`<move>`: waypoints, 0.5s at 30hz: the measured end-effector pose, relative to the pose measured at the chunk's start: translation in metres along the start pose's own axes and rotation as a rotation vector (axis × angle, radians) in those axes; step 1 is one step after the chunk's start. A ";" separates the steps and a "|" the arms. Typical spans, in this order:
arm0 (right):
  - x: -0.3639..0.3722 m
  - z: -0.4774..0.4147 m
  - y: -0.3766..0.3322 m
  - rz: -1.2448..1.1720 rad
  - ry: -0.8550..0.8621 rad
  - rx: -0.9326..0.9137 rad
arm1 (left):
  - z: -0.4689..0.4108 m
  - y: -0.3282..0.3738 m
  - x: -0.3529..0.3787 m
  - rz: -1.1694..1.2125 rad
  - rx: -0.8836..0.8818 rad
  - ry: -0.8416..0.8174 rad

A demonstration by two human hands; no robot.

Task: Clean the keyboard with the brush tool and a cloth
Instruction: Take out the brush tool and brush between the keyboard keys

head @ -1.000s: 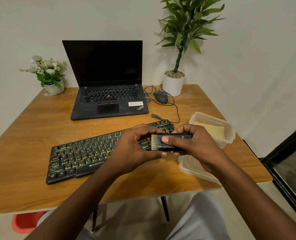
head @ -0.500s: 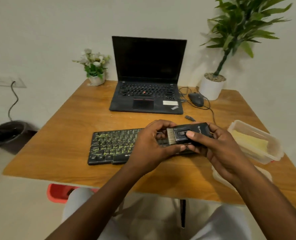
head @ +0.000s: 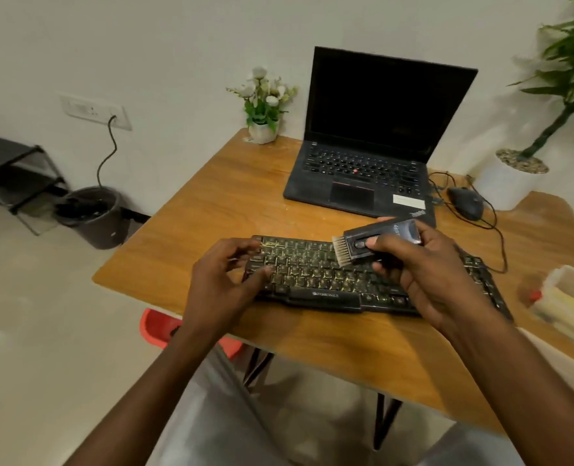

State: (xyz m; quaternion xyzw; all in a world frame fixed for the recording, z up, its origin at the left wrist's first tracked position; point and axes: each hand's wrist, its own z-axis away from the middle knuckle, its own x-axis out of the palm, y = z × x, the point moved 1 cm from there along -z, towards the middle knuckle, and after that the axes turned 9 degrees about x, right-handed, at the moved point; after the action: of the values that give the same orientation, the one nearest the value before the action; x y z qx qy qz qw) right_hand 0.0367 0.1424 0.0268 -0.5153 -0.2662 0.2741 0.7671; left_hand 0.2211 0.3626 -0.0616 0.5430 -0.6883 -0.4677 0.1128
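Warm brown wooden surface (head: 194, 230) fills the middle of a white-walled room, and all the things stand on it. Nearest, over the left end of the black keyboard with yellow-green letters (head: 312, 277), the left hand (head: 221, 284) lies with loosely bent fingers, the tips on the keys. Its grip is not closed round anything, and I judge it is there so that the keyboard does not slide.

Over the right half of the keyboard, the right hand (head: 423, 277) has its grip closed round the dark rectangular plastic brush tool (head: 379, 238), with the thumb on what seems to be a slider on top. The pale bristles (head: 340, 252) point left and down, just above the middle rows, and I cannot tell if they touch. Such a tilt should let them go between the keys.

Right of the keyboard, a clear plastic box (head: 573, 274) holds the folded yellow cloth (head: 561, 309), blurred, probably meant for the wiping afterwards.

Behind the keyboard stand an open black laptop (head: 373, 156), a black wired mouse (head: 465, 203), a small white pot of white flowers (head: 263, 105) and a tall green plant in a white pot (head: 511, 179).
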 end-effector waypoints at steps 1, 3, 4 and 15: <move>0.006 -0.005 0.002 0.013 0.000 0.009 | 0.001 -0.009 -0.007 -0.032 -0.014 0.031; 0.019 -0.014 0.004 0.028 0.002 0.006 | 0.002 -0.025 -0.017 -0.096 -0.030 0.060; 0.026 -0.017 0.003 0.044 0.004 -0.007 | 0.003 -0.030 -0.019 -0.121 -0.030 0.060; 0.094 -0.067 -0.003 0.838 -0.075 -0.322 | 0.007 -0.037 -0.014 -0.221 -0.031 0.002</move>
State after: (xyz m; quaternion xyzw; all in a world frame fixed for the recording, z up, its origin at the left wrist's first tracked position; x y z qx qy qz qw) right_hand 0.1500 0.1630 0.0198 -0.6810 -0.1015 0.5347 0.4899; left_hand 0.2457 0.3788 -0.0887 0.6143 -0.6165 -0.4876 0.0695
